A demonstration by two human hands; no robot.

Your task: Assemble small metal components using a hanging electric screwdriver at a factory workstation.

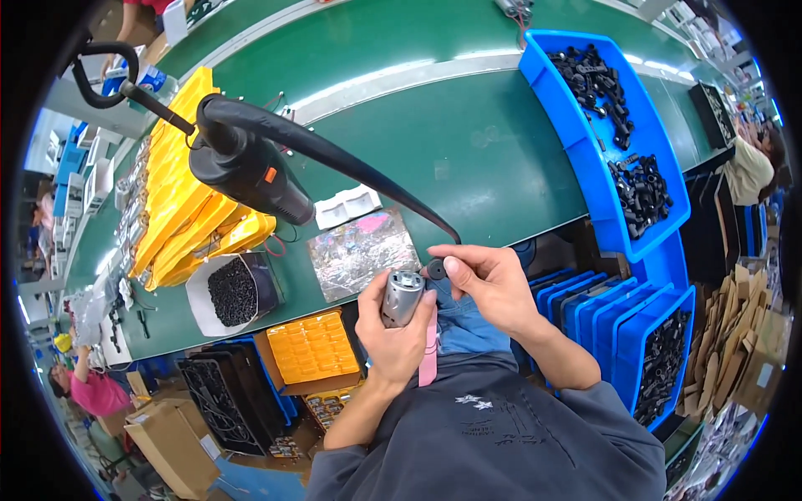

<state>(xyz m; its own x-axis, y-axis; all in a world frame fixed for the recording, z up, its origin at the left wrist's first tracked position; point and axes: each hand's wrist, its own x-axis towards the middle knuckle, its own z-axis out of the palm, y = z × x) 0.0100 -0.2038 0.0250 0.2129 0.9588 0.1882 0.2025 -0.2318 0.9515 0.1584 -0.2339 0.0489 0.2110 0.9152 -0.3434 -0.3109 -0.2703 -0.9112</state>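
My left hand [391, 341] is wrapped round a silver cylindrical motor [402, 302], its end with small fittings facing up. Between the thumb and fingers of my right hand [494, 288] is a small black round disc [436, 269]. The disc is close to the motor's top end; whether they touch I cannot tell. Both hands are in front of my body at the bench's near edge. Just beyond them lies a scuffed, shiny flat board [365, 253], with a white moulded piece [348, 206] at its far edge.
A black power tool [251, 167] with an orange switch hangs over the green bench [468, 142]. Left are stacked yellow trays [180, 175] and a white box [198, 292] of small black parts. A blue bin [585, 175] of black parts overhangs the right edge. Several crates stand below.
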